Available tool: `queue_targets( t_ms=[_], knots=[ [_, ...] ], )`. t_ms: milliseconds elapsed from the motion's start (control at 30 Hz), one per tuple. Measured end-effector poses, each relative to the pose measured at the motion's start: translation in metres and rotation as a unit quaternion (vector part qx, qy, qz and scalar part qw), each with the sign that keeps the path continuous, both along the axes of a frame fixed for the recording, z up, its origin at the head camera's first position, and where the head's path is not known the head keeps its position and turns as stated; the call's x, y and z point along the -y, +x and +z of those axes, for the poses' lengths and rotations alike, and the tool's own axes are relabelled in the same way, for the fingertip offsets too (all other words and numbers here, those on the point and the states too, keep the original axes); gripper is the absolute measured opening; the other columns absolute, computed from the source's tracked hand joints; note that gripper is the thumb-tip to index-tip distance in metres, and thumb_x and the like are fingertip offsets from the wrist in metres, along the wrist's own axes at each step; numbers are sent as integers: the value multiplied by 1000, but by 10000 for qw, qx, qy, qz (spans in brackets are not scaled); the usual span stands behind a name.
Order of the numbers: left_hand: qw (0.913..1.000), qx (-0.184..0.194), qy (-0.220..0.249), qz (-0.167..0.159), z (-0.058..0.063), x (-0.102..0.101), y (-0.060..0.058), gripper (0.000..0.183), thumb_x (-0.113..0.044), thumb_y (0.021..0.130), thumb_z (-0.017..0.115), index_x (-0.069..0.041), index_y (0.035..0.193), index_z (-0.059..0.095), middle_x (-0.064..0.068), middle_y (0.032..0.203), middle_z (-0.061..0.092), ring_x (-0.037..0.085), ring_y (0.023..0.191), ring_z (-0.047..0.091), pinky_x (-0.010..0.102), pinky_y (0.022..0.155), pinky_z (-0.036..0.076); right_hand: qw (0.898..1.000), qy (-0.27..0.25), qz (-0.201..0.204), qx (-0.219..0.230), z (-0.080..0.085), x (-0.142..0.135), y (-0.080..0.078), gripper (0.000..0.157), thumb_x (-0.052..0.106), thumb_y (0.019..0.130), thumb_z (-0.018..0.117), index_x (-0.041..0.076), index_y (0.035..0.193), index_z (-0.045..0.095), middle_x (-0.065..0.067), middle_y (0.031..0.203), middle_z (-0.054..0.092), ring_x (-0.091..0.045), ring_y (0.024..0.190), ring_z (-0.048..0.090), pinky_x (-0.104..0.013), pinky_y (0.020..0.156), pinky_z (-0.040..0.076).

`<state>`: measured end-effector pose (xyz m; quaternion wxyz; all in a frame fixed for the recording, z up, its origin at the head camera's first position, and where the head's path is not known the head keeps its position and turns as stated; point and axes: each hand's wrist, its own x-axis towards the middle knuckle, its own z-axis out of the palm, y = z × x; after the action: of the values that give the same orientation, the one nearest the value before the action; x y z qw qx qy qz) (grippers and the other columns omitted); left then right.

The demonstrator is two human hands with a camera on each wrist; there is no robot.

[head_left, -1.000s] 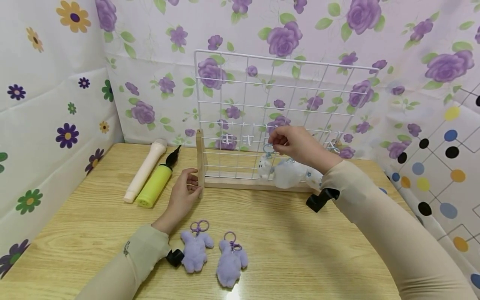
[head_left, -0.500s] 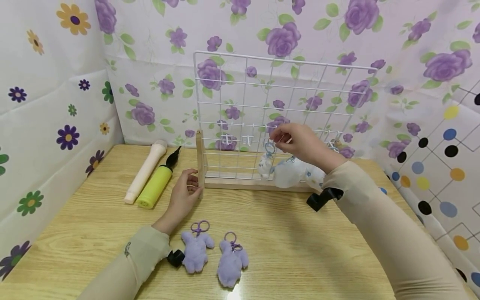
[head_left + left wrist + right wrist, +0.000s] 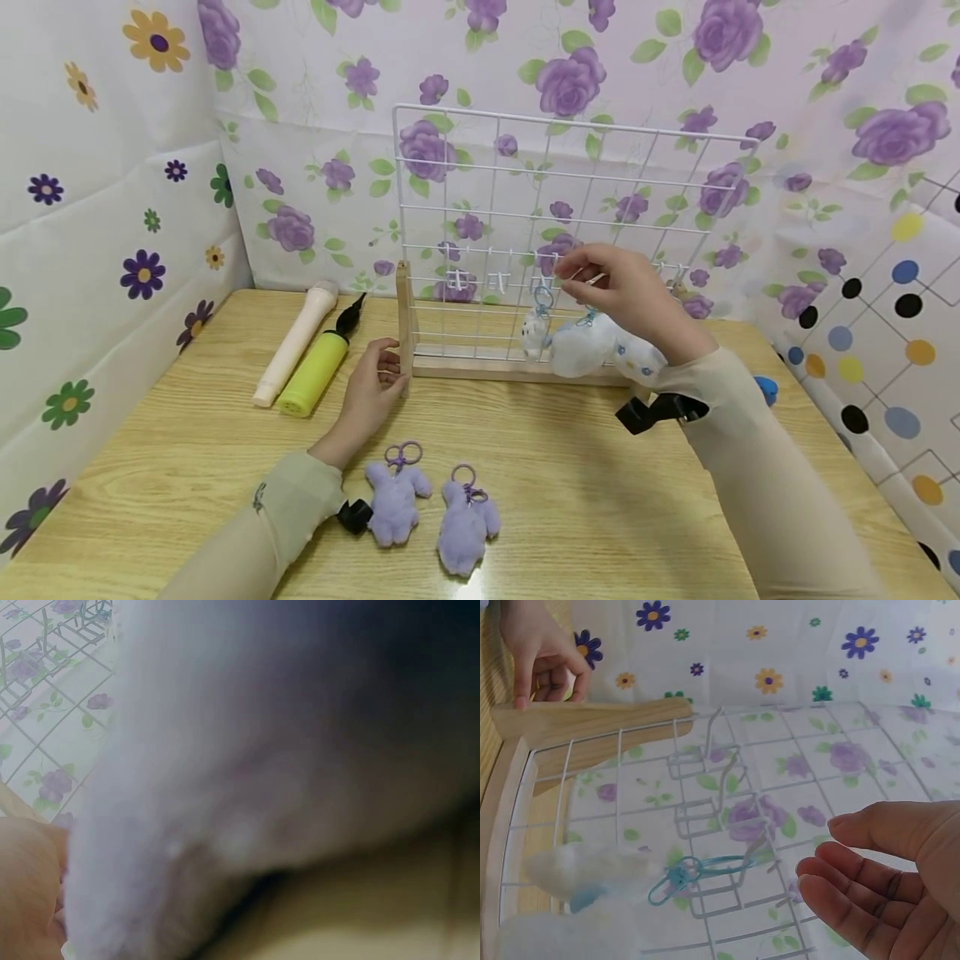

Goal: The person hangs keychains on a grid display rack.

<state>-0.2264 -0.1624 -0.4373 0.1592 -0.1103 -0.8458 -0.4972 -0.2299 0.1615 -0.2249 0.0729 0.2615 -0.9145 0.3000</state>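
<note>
My left hand [image 3: 372, 382] grips the wooden side post [image 3: 406, 321] of a white wire grid rack [image 3: 480, 217] at its lower left. My right hand [image 3: 618, 287] is beside the grid with fingers apart from the thumb, holding nothing. Just left of its fingertips, a white plush keychain [image 3: 535, 333] hangs by its blue ring [image 3: 727, 864] from a hook on the grid. More white plush keychains, such as this round one [image 3: 581, 348], hang to the right, partly behind the right hand. A blurred pale plush [image 3: 165, 787] fills most of the left wrist view.
Two purple plush keychains [image 3: 393, 504] lie on the table [image 3: 585, 500] in front. A yellow-green hand pump [image 3: 315, 371] and a pale microphone-shaped stick [image 3: 296, 342] lie left of the rack. Further white hooks [image 3: 456, 279] project from the grid. A blue object [image 3: 766, 389] sits far right.
My right hand has let go of the blue ring and drawn slightly right, leaving the white plush keychain on its hook. My left hand stays at the post.
</note>
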Motion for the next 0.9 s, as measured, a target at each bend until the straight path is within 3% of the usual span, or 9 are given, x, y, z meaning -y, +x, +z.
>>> queue_targets(
  t_ms=[333, 900],
  knots=[
    [9999, 100, 123, 3, 0, 0, -1, 53, 6, 85, 66, -1, 131, 42, 20, 109, 56, 30, 95, 60, 41, 81, 55, 9982, -282, 264, -450, -8, -1, 21, 19, 16, 94, 62, 6, 110, 67, -7, 105, 69, -15, 89, 62, -20, 74, 52],
    [9999, 68, 114, 8, -1, 0, -1, 53, 8, 84, 66, -1, 131, 42, 20, 110, 56, 29, 95, 60, 36, 80, 55, 9888, -831, 1057, -649, -33, 6, 57, 18, 5, 91, 64, 9, 108, 67, -5, 104, 67, -8, 90, 64, -21, 73, 56]
  ],
)
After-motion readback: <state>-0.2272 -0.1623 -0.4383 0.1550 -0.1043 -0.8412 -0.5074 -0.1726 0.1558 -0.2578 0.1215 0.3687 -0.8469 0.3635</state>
